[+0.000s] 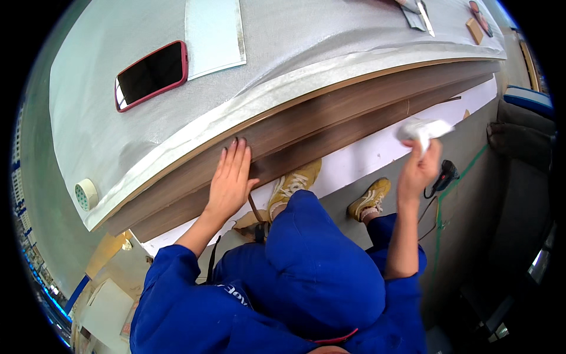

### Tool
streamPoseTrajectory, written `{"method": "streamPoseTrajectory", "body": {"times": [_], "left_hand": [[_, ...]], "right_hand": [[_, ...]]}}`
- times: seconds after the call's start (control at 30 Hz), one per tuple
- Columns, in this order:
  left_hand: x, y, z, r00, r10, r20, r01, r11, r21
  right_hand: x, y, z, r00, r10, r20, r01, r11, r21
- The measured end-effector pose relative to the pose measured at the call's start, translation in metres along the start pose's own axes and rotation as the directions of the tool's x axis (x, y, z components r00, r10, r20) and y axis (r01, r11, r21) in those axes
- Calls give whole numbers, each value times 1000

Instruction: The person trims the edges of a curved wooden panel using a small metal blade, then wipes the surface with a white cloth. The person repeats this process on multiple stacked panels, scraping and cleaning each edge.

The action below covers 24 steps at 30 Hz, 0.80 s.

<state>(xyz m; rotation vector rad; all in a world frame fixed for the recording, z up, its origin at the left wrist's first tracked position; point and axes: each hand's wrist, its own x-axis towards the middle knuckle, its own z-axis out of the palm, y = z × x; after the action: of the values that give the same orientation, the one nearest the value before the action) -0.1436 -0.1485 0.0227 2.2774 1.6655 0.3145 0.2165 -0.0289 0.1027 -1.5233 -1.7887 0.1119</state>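
A long brown wood-grain panel edge [330,112] runs across the view, with a groove along its length. My left hand [230,180] lies flat against it, fingers stretched out and pointing up toward the top rim. Off to the right, my right hand [420,171] pinches a crumpled white cloth or tissue [425,130], held apart from the panel and slightly blurred. Pale sheeting [277,53] covers the top of the work surface just above the wood.
On the sheeting lie a phone [150,76] in a red case, a light blue sheet [215,35] and a tape roll [86,194]. A knife [425,20] and a small wooden block [474,30] sit far right. A black corded tool [445,176] rests on the floor.
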Motion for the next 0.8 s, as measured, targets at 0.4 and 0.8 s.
{"method": "streamPoseTrajectory", "body": {"times": [0.4,0.8], "left_hand": [[20,22,27,994,72,76,-79,992,94],[13,37,13,994,112,9,-110,984,-142]], "right_hand": [[79,-56,95,950,-301,81,294,951,96],[-92,-84,119,70,421,905,-997,13,71]]}}
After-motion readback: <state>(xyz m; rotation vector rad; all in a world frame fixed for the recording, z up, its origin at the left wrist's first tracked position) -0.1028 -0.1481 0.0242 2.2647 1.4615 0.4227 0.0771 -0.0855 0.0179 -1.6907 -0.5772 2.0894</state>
